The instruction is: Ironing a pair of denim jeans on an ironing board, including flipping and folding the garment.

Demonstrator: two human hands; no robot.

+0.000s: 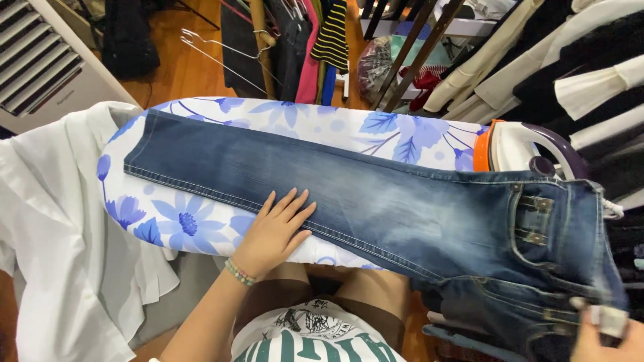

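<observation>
Flat, left hand (276,229) on jeans (376,201), right hand (607,335) gripping waistband

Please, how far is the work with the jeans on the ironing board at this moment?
Done: the jeans lie stretched along the flowered ironing board, one leg flat. In hand: the left hand presses flat on the leg's near edge, and the right hand grips the waistband, which hangs off the board's end. Left: the iron stands untouched at the far end, so pressing looks not yet started.

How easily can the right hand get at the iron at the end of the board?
Probably yes: the right hand grips the jeans waistband just below the iron, with only denim between, but it must let go first.
</observation>
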